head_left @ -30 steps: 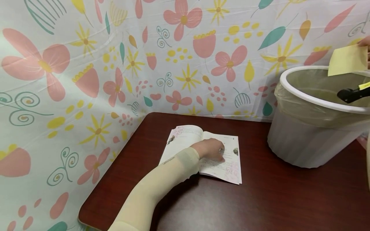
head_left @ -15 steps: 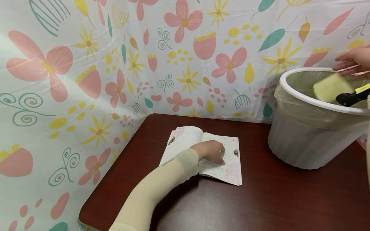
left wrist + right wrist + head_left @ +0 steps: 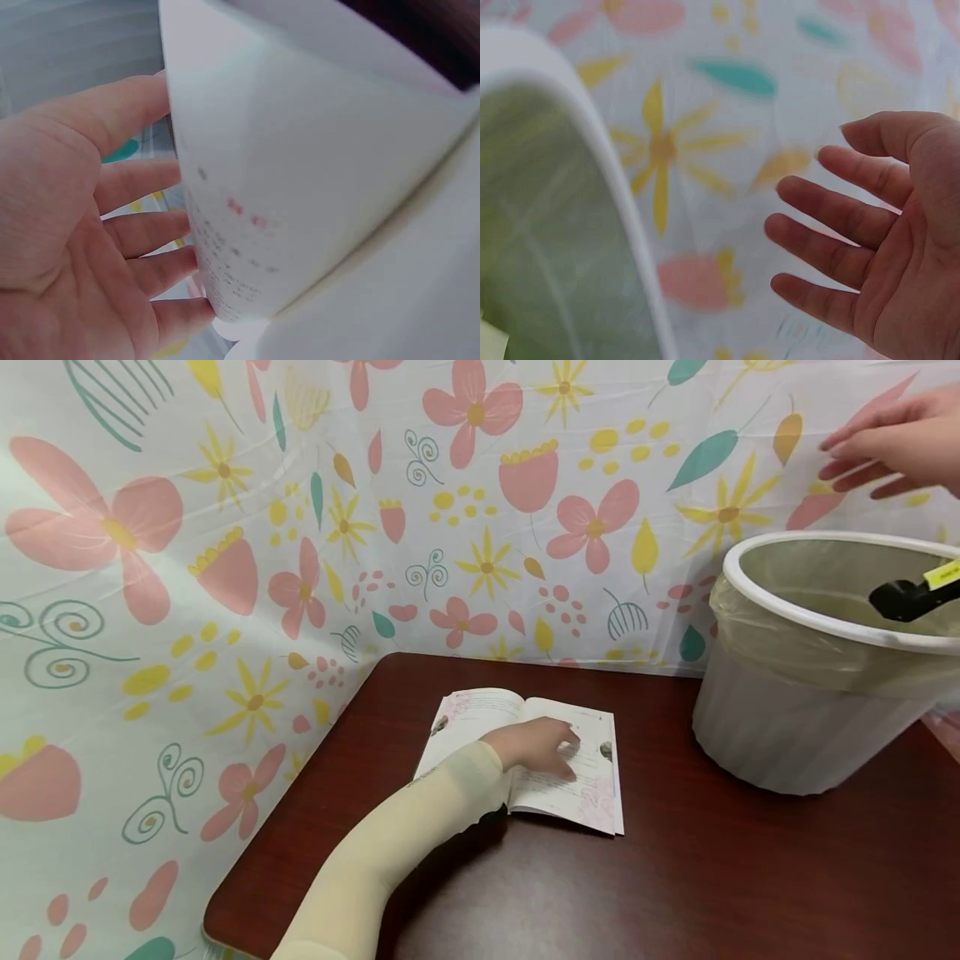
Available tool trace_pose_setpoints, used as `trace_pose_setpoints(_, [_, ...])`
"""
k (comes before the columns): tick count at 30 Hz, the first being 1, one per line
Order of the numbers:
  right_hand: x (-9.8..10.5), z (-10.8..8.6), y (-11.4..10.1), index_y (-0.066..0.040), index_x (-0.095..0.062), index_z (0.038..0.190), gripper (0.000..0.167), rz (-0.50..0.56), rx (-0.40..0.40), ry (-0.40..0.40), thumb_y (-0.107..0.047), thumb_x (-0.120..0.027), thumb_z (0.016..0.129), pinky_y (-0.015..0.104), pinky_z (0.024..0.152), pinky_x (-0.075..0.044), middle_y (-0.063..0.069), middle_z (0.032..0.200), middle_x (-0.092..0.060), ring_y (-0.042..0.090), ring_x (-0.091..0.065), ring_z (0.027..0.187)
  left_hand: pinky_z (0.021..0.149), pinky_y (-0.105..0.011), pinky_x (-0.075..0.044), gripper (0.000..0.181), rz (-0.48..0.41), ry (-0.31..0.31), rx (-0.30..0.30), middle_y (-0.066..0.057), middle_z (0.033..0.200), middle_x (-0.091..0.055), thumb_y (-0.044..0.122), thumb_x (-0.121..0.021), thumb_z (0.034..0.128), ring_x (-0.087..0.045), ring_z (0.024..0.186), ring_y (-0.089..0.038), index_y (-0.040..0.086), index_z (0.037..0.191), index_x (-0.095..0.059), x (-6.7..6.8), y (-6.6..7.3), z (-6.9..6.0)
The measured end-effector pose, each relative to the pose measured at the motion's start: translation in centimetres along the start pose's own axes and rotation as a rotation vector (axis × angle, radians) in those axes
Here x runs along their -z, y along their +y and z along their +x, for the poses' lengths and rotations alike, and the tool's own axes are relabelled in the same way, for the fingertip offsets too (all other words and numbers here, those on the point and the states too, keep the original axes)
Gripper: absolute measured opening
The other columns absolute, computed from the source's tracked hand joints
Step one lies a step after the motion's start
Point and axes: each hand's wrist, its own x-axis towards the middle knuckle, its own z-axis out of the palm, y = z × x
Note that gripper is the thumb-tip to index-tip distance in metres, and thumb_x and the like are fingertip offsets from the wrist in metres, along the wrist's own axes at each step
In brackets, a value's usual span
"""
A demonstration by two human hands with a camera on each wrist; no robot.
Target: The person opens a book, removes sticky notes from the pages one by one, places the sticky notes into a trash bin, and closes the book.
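An open book (image 3: pixel 562 802) with printed pages lies on the dark red table. My left hand (image 3: pixel 534 747) rests on its right-hand page. In the left wrist view the extended fingers (image 3: pixel 139 180) touch the edge of the bowed page. At the upper right, my right hand (image 3: pixel 900 443) hovers above the waste bin (image 3: pixel 795 727), holding nothing. Its fingers (image 3: pixel 832 244) are spread and relaxed in the right wrist view, beside the bin's white rim (image 3: pixel 619 172). A pale yellow piece of paper (image 3: pixel 490 343) shows at that view's lower left corner, inside the bin.
The bin has a translucent liner (image 3: pixel 787 635) folded over its rim. A black piece with a yellow label (image 3: pixel 907 599) juts in over its mouth from the right. A floral-printed sheet (image 3: pixel 487 510) hangs behind the table (image 3: pixel 675 893).
My right hand let the yellow paper fall into the bin, then rose up and away from the rim. The left hand stays on the book with only a slight shift left.
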Motion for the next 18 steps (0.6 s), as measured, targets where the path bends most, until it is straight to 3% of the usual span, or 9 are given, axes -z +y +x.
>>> trace_pose_setpoints(4, [-2.9,-2.8,-3.7,-0.040,-0.065,0.110,0.017,-0.010,0.175,0.093,-0.025,-0.057,0.106,0.006,0.061,-0.044,-0.038,0.081,-0.067,-0.017,-0.062,0.072,0.124,-0.029,-0.033,0.068,0.015,0.030,0.016,-0.002,0.159,-0.049,0.043,-0.076,0.0910,-0.041,0.151,-0.019,0.019,0.150,-0.054,0.3,-0.4,-0.6])
trace_pose_setpoints(9, [-7.1,-6.3,-6.6,-0.033,-0.072,0.112,0.020,-0.004,0.364,0.153,-0.018,-0.066,0.100,0.005,0.060,-0.044,-0.034,0.085,-0.071,-0.005,-0.065,0.063,0.127,-0.036,-0.030,0.069,-0.013,0.050,0.063,-0.012,0.166,-0.038,0.045,-0.073,0.0928,-0.034,0.156,-0.025,0.018,0.152,-0.052,0.7,-0.7,-1.6])
trace_pose_setpoints(13, [-10.6,-8.3,-6.4,-0.025,-0.075,0.116,0.025,0.031,0.505,0.094,-0.009,-0.067,0.098,0.004,0.068,-0.046,-0.027,0.094,-0.075,-0.008,-0.067,0.079,0.126,-0.038,-0.032,0.068,-0.060,0.060,0.092,-0.016,0.166,-0.036,0.046,-0.072,0.0942,-0.035,0.155,-0.027,0.016,0.152,-0.053,0.4,-0.9,-2.8])
trace_pose_setpoints(18, [-15.2,-10.5,-4.5,-0.012,-0.073,0.124,0.027,-0.001,0.563,0.011,-0.006,-0.068,0.098,0.005,0.075,-0.050,-0.024,0.102,-0.076,-0.009,-0.070,0.090,0.125,-0.038,-0.033,0.068,-0.101,0.094,0.095,-0.020,0.164,-0.037,0.046,-0.070,0.0962,-0.037,0.154,-0.029,0.012,0.152,-0.052,-0.5,-0.9,-4.5])
